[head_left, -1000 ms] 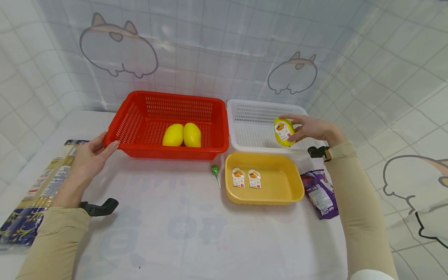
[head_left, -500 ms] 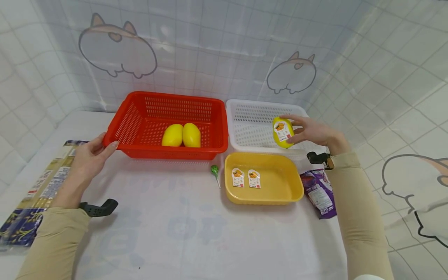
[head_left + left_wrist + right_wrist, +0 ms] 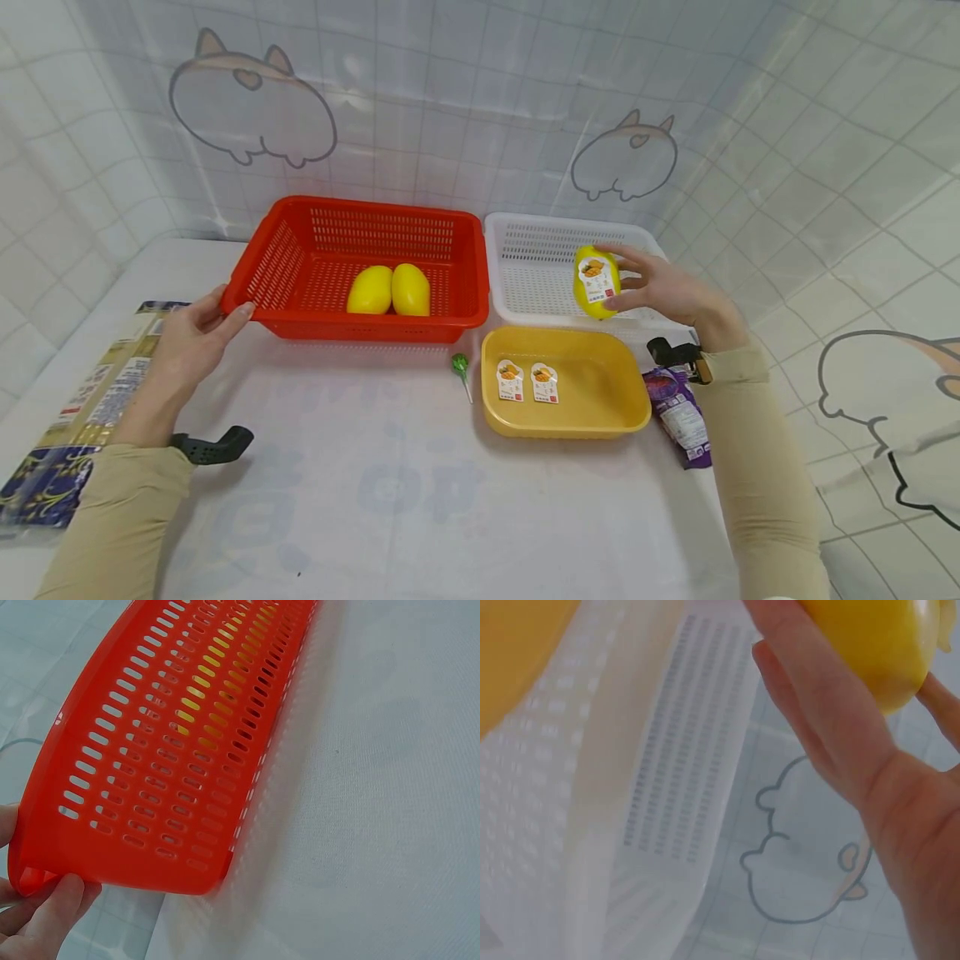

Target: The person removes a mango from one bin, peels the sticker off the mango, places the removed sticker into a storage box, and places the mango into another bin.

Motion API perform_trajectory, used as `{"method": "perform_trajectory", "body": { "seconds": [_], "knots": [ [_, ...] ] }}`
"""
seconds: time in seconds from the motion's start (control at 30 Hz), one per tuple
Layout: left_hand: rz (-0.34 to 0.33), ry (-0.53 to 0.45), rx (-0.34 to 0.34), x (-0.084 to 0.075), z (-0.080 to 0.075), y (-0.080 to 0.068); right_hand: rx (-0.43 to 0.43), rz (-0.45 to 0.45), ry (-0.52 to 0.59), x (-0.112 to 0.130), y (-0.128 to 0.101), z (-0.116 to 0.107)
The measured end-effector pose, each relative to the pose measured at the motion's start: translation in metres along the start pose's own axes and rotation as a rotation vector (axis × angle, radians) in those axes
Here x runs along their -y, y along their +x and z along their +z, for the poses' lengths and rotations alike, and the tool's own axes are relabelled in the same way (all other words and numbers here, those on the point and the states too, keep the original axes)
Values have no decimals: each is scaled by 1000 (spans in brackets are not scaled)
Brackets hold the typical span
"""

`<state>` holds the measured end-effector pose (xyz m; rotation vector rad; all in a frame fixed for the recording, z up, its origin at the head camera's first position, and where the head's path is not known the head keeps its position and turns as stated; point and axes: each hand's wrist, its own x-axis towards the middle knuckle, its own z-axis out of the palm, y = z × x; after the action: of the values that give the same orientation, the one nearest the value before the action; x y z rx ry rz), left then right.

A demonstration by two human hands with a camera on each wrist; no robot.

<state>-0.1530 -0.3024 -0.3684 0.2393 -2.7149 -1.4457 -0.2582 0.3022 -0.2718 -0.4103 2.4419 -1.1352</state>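
Observation:
My right hand (image 3: 660,287) grips a yellow mango (image 3: 597,283) with a fruit-picture label facing up, held over the white basket (image 3: 504,292). In the right wrist view, fingers wrap the side of the mango (image 3: 885,652), above the white basket (image 3: 682,750). At the front left corner of the red basket (image 3: 360,327), my left hand (image 3: 197,342) pinches the rim between thumb and fingers. Two more yellow mangoes lie side by side in that basket, the left mango (image 3: 370,289) against the right mango (image 3: 412,290); no labels show on them. The left wrist view has the thumb (image 3: 64,904) on the red corner.
In front of the white basket stands a yellow tray (image 3: 600,400) with two mango labels (image 3: 545,383) inside. A green lollipop (image 3: 461,367) lies beside it. At right is a purple packet (image 3: 678,417); at left, a long gold and blue package (image 3: 82,417) lies under the left forearm.
My right hand has shifted slightly left with the labelled mango, which stays over the white basket. The left hand and red basket have kept their places.

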Motion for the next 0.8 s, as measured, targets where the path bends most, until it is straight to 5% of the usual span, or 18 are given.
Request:
{"method": "perform_trajectory", "body": {
  "seconds": [0.23, 0.8],
  "knots": [
    [-27, -15, 17, 0, 0, 0, -5, -53, 96, 5, -6, 14],
    [-1, -7, -11, 1, 2, -1, -86, -168, 120, 19, -22, 52]
  ]
}}
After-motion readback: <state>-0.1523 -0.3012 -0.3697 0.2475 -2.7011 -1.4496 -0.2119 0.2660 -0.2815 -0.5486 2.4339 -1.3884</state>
